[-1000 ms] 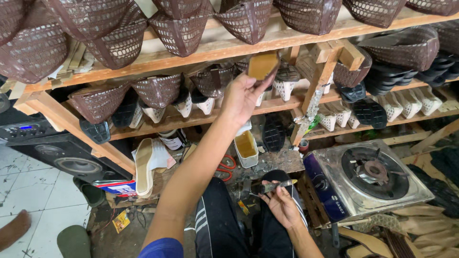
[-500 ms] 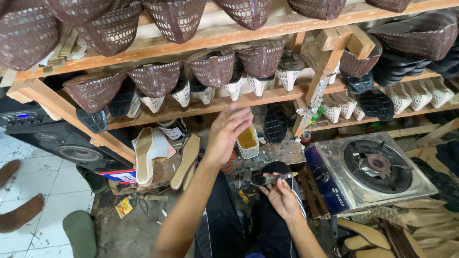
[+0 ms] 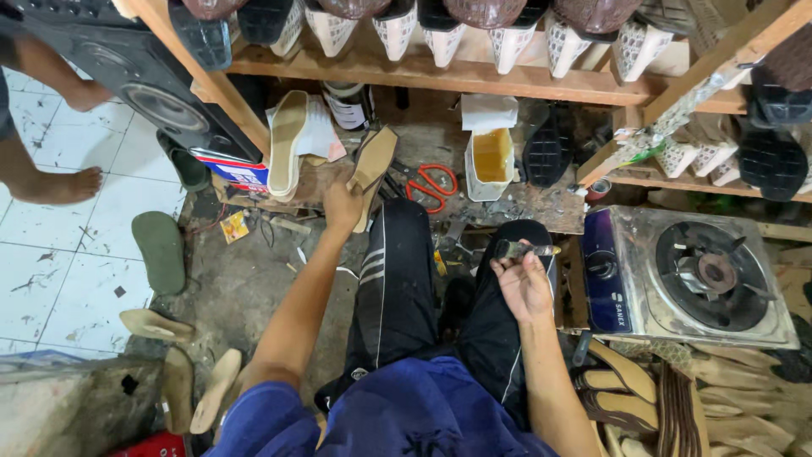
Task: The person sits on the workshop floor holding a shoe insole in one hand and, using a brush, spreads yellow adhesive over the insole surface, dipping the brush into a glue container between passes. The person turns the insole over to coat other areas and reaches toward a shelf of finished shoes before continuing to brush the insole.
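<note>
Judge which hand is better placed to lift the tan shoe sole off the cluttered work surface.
Left. The left hand already has its fingers on the tan shoe sole, arm stretched toward it. The right hand sits back over the knee, occupied holding a small brush-like tool.

Single head-worn view, looking steeply down from above onto own lap and arms, close in. Facing toward the wooden shelf (image 3: 474, 78) beyond the left hand (image 3: 342, 206). Gas stove (image 3: 694, 275) just past the right hand (image 3: 524, 283) at the frame's right side; tiled floor (image 3: 51, 254) far out from the left hand.
</note>
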